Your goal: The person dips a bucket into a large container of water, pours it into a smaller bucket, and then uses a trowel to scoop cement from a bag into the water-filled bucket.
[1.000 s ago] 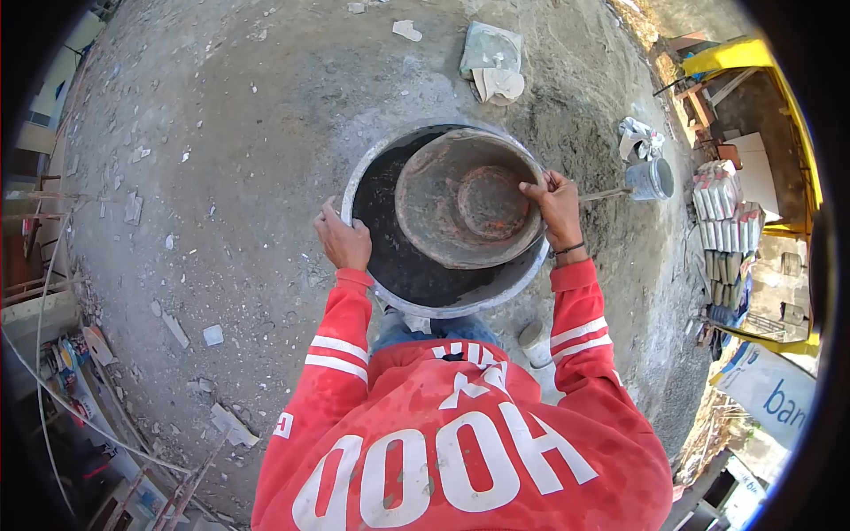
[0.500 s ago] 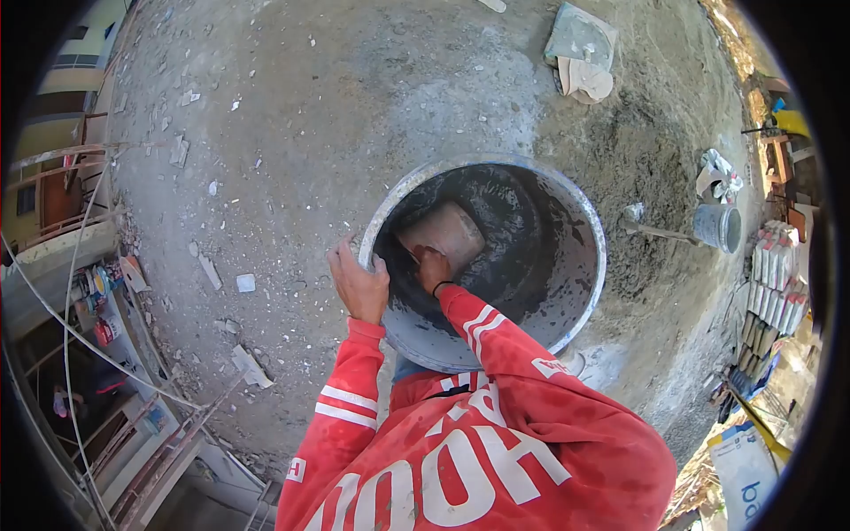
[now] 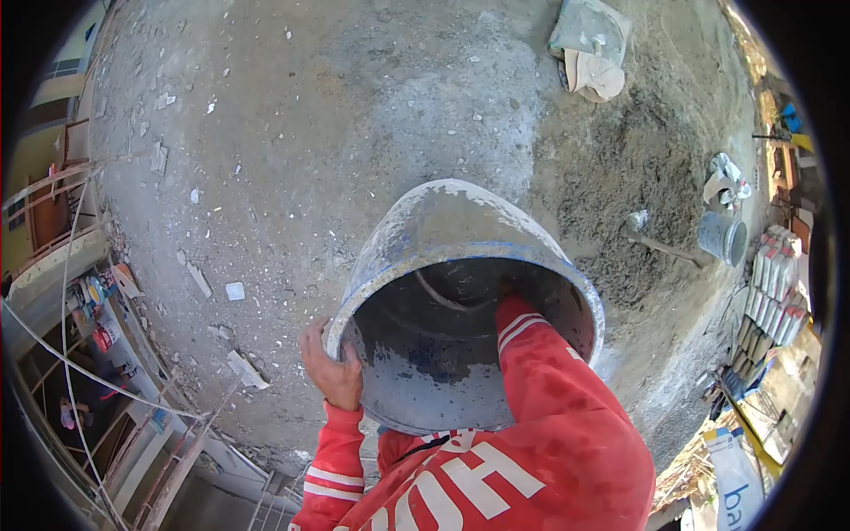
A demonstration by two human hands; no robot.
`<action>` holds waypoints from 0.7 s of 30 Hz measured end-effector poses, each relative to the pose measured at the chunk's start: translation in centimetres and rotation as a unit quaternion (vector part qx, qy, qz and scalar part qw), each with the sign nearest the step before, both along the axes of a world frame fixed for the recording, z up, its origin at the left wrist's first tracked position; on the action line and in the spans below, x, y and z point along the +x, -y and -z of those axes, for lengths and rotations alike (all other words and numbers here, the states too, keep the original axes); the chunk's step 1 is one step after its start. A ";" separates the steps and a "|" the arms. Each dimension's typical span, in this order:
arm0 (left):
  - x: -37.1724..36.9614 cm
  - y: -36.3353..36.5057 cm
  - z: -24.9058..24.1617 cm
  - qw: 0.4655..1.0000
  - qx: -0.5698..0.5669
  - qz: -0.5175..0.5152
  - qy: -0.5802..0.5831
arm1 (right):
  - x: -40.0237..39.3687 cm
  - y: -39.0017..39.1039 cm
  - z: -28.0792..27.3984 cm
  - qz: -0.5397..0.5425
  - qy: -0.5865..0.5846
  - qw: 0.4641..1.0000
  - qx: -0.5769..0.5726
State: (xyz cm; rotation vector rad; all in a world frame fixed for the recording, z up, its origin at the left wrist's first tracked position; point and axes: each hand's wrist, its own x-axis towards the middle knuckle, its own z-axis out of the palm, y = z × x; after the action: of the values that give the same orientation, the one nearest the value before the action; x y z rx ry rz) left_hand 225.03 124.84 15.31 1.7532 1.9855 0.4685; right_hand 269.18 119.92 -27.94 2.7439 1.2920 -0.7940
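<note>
A large grey drum [image 3: 452, 217] with a worn, speckled rim leans towards me, its mouth facing my body. On the left side of that rim, my left hand [image 3: 334, 367] is wrapped with the thumb inside and the fingers outside. My right arm in a red sleeve [image 3: 553, 358] reaches deep into the drum. My right hand [image 3: 508, 288] is lost in the dark interior, so its fingers do not show. Beside it, a pale curved edge [image 3: 436, 293] is visible inside, perhaps of a small container. Dark wet patches coat the drum's inner wall.
Wet grey mortar [image 3: 620, 203] is spread on the ground to the right, with a shovel [image 3: 664, 248] lying on it. A small bucket [image 3: 722, 237] lies nearby, and stacked bags [image 3: 775, 288] stand farther right. A railing [image 3: 177, 451] runs along the left.
The drum has tipped towards me, showing its outer side. My right hand, earlier on a small bucket-like container inside, has gone deeper and to the right. My left hand keeps its hold on the rim.
</note>
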 end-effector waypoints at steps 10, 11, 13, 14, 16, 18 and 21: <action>0.5 1.3 -0.8 0.999 0.033 0.001 -0.021 | -11.0 5.5 -11.5 0.403 0.116 0.900 0.114; 0.4 1.6 -0.9 0.999 0.038 -0.002 -0.027 | -10.8 5.3 -12.6 0.440 0.124 0.880 0.129; 0.3 2.0 -1.4 0.998 0.055 0.003 -0.015 | -12.7 0.7 -16.9 0.461 -0.061 0.852 0.239; 0.3 2.2 -1.6 0.998 0.062 0.004 -0.010 | -15.2 -1.5 -21.1 0.508 -0.225 0.791 0.254; 0.4 2.7 -1.9 0.997 0.073 -0.004 0.008 | -19.5 -2.0 -25.2 0.537 -0.383 0.703 0.264; 0.0 3.1 -2.4 0.996 0.082 -0.012 0.014 | -24.2 0.9 -24.9 0.497 -0.288 0.763 0.298; 0.2 4.5 -3.4 0.985 0.170 -0.031 -0.011 | -23.8 6.2 -28.7 0.451 -0.330 0.790 0.250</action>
State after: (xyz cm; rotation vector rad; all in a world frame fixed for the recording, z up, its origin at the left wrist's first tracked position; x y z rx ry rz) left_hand 225.27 120.29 18.73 1.9021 2.0746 0.8559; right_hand 245.39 113.71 0.78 3.6956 -0.0229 -1.8037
